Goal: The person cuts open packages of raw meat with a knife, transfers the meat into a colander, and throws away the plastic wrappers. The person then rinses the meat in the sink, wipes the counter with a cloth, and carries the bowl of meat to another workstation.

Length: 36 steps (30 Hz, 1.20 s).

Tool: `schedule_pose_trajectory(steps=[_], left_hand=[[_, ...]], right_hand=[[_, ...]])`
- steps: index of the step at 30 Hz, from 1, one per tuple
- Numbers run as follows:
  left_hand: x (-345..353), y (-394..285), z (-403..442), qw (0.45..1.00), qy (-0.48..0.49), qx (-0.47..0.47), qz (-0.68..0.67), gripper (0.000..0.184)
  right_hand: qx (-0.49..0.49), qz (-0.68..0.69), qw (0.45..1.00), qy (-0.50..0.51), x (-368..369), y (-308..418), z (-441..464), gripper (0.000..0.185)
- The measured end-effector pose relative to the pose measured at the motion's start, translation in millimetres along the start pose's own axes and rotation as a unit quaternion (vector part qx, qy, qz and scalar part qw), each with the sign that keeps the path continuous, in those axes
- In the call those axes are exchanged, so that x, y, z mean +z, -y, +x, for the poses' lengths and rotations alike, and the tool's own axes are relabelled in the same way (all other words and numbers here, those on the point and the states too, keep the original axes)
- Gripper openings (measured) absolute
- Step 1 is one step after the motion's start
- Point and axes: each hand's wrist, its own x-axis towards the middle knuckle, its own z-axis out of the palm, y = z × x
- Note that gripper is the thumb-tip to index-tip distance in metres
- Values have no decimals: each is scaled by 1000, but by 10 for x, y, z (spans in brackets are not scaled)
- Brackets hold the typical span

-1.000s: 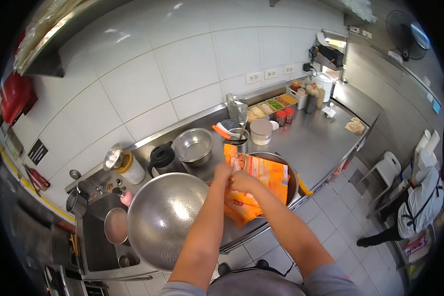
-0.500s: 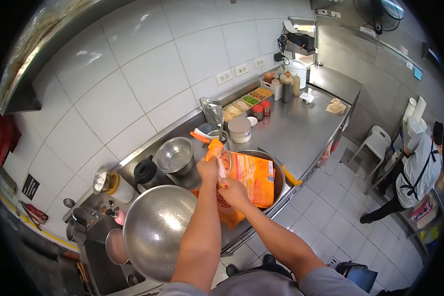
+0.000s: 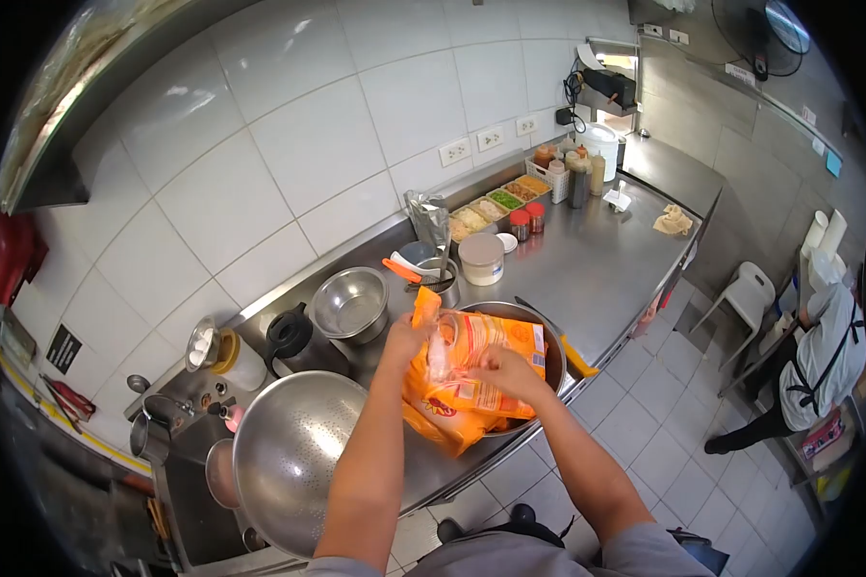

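An orange printed plastic bag (image 3: 443,418) with a see-through part is held upright over the front of the counter. My left hand (image 3: 406,344) is closed round its upper left edge. Against the bag's right side, my right hand (image 3: 512,373) has its fingers curled and pinched on the plastic; the fingertips are partly hidden. Behind it, another orange bag (image 3: 522,337) lies in a wide metal pot (image 3: 554,358). A yellow handle (image 3: 577,358) rests at the pot's right rim.
A large steel colander (image 3: 289,452) stands left, beside the sink (image 3: 197,524). Behind are a steel bowl (image 3: 348,300), a black-lidded jug (image 3: 298,341), a white tub (image 3: 481,258) and topping trays (image 3: 496,207). A person (image 3: 823,356) stands at the right shelves.
My hands have moved apart: the right went rightward from the bag's gathered neck, the left stayed at its top edge. The bag now spreads wider, and the view has shifted slightly.
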Motion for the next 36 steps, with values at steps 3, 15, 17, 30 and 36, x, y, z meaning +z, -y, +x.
schedule_pose_trajectory(steps=[3, 15, 17, 30, 36], left_hand=[[-163, 49, 48, 972, 47, 38, 225, 50], [-36, -15, 326, 776, 78, 319, 538, 46], [-11, -68, 401, 797, 152, 201, 549, 31], [-133, 160, 576, 933, 138, 120, 311, 26], [-161, 317, 665, 923, 206, 171, 276, 25]], right_hand=[[26, -140, 989, -50, -3, 146, 264, 39], [11, -384, 919, -87, 788, 190, 740, 59], [-17, -382, 916, -122, 826, 100, 800, 57], [-35, -485, 864, -128, 914, 204, 1041, 27], [-8, -557, 826, -88, 859, 291, 1191, 25]])
